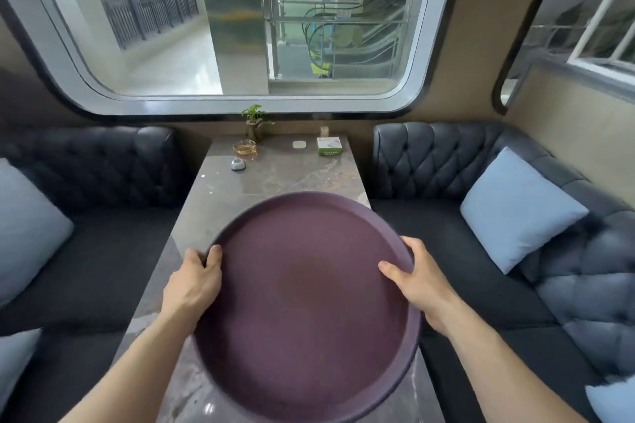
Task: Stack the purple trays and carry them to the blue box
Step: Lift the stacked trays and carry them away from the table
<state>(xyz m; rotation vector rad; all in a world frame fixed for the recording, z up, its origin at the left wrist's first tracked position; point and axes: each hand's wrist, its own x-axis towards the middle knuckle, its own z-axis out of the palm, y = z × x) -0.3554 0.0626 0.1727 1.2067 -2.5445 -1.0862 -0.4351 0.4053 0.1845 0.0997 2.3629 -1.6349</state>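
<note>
A large round purple tray [302,306] fills the near part of the marble table [275,178], and both my hands hold it. My left hand [194,285] grips its left rim, thumb hooked over the edge. My right hand [417,278] grips the right rim, thumb resting inside the tray. The tray holds nothing. Whether another tray lies under it is hidden. No blue box is in view.
At the table's far end stand a small potted plant [255,120], a glass ashtray [244,148], a small white device [237,164], a white pad [299,144] and a green tissue box [329,146]. Dark tufted sofas with pale blue cushions [519,209] flank the table.
</note>
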